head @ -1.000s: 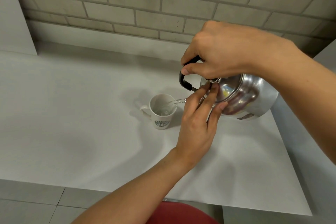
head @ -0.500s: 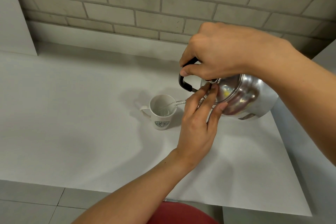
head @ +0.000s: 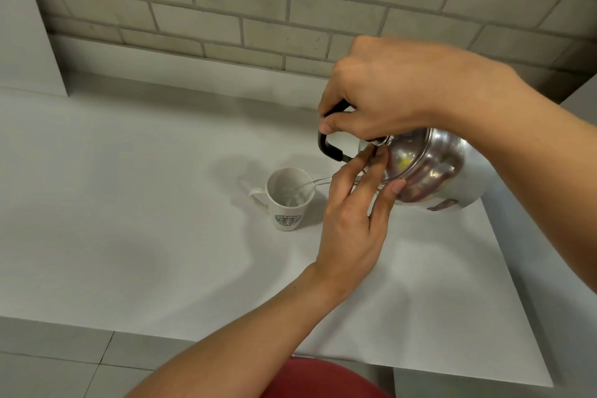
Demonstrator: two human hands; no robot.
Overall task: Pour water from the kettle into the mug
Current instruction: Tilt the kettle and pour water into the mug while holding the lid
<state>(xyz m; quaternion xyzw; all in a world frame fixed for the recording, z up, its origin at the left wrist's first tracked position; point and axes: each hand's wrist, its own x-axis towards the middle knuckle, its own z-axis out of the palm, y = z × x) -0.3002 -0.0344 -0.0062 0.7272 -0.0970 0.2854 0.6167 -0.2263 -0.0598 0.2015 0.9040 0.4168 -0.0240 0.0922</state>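
A shiny steel kettle (head: 429,168) hangs tilted to the left above the white table (head: 129,236). My right hand (head: 387,90) is closed around its black handle (head: 326,145). My left hand (head: 355,216) presses its fingertips against the kettle's lid, fingers spread. A thin stream of water (head: 315,183) runs from the hidden spout into a white mug (head: 287,199) with a green logo. The mug stands upright on the table, its handle to the left, with a little water inside.
A grey brick wall (head: 258,10) rises behind the table. The table's front edge runs across the bottom, with a tiled floor (head: 48,365) below it. Something red (head: 316,378) shows under my left forearm. A white panel (head: 19,26) stands at the far left.
The kettle and both hands stay almost still. Water keeps running into the mug.
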